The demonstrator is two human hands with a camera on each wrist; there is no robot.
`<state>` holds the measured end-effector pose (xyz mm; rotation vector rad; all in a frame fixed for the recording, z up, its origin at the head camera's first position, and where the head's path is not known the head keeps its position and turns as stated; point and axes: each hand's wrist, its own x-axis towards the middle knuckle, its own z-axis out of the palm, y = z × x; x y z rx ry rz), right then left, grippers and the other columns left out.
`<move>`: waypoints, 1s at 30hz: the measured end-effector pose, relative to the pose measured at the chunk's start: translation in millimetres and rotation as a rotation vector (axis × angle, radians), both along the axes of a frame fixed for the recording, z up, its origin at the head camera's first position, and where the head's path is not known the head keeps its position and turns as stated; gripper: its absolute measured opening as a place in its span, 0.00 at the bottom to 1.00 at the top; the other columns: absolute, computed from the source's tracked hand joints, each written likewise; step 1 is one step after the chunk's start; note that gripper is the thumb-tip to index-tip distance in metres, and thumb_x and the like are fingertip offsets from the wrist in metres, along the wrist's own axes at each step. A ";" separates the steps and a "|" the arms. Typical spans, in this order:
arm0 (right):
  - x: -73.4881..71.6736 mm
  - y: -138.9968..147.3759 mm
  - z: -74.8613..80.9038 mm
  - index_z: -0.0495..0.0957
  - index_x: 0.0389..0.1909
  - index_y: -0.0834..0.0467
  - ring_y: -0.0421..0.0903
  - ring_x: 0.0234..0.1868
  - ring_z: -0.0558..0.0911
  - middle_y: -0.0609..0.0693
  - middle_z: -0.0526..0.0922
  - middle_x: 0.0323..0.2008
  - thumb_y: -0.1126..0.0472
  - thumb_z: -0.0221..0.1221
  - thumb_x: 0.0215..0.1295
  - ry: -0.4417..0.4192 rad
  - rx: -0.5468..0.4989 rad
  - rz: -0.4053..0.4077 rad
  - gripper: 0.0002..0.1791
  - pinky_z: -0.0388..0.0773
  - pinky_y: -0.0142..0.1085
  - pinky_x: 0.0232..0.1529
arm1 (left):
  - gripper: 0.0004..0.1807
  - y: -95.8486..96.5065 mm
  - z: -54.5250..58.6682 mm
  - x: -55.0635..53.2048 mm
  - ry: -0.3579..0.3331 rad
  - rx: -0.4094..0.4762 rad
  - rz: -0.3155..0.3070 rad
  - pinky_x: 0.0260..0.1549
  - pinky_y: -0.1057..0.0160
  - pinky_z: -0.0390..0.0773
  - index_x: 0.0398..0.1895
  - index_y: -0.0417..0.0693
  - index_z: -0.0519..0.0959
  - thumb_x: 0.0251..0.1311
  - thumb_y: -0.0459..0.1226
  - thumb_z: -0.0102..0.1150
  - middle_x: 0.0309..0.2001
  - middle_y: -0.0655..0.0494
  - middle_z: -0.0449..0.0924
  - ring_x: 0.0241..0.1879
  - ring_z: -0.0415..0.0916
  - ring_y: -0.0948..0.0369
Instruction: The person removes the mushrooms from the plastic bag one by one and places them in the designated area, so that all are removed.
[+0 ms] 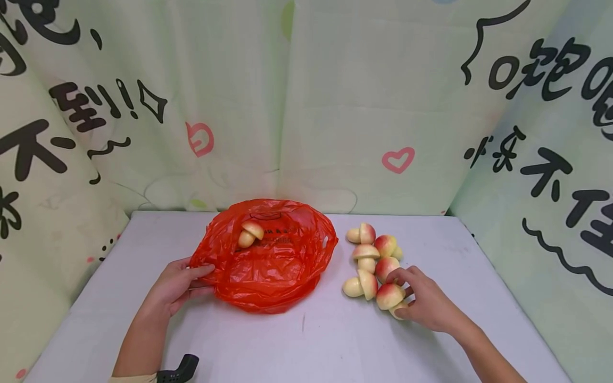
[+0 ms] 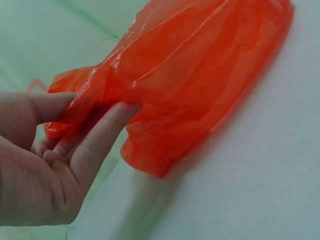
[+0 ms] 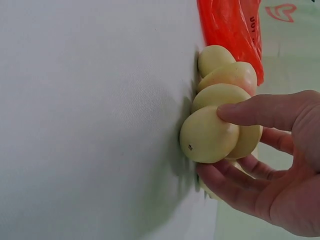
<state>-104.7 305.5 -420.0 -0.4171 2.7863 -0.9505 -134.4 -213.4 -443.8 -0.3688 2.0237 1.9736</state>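
A red plastic bag (image 1: 270, 271) lies spread with its mouth up, left of the middle of the white table. My left hand (image 1: 178, 287) pinches its left rim between thumb and fingers; the left wrist view shows the thin film (image 2: 170, 65) between them. Inside the bag is one toy mushroom (image 1: 247, 239) with a pale stem and cap. My right hand (image 1: 426, 300) is at the near end of a mushroom group, thumb and fingers around the pale stem (image 3: 207, 137) of the nearest mushroom (image 1: 389, 296), which has a red-tinged cap.
Several more toy mushrooms (image 1: 366, 252) lie close together right of the bag, some touching one another. The white table (image 1: 306, 346) ends at a pale green cloth backdrop (image 1: 335, 106) printed with black writing and hearts. Side cloths stand at left and right.
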 end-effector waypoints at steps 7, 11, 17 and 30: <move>2.0 -1.1 1.7 0.77 0.53 0.52 0.46 0.43 0.82 0.52 0.75 0.45 0.68 0.78 0.48 0.041 0.012 -0.004 0.30 0.84 0.34 0.36 | 0.36 -0.7 1.3 0.8 -0.001 0.001 0.002 0.44 0.57 0.90 0.74 0.33 0.62 0.72 0.42 0.63 0.48 0.53 0.86 0.41 0.90 0.58; 3.1 -1.7 3.1 0.78 0.52 0.52 0.45 0.43 0.82 0.52 0.75 0.45 0.67 0.78 0.47 0.055 0.021 -0.006 0.30 0.83 0.34 0.37 | 0.36 -0.8 1.7 1.4 -0.004 -0.002 0.006 0.44 0.57 0.90 0.75 0.33 0.63 0.72 0.42 0.64 0.49 0.52 0.86 0.41 0.90 0.58; 4.8 -0.8 5.2 0.77 0.54 0.52 0.45 0.43 0.82 0.52 0.75 0.46 0.66 0.78 0.48 0.054 0.036 -0.008 0.31 0.84 0.36 0.39 | 0.36 -0.8 1.6 1.6 -0.011 -0.007 0.009 0.44 0.57 0.90 0.75 0.33 0.62 0.72 0.42 0.63 0.49 0.52 0.86 0.41 0.90 0.59; 3.1 -5.6 18.6 0.78 0.54 0.51 0.51 0.49 0.79 0.51 0.77 0.47 0.67 0.77 0.47 0.181 0.109 0.004 0.31 0.82 0.46 0.48 | 0.36 -1.4 1.4 0.0 -0.017 -0.004 0.015 0.42 0.58 0.90 0.75 0.34 0.62 0.72 0.43 0.64 0.51 0.51 0.85 0.41 0.90 0.58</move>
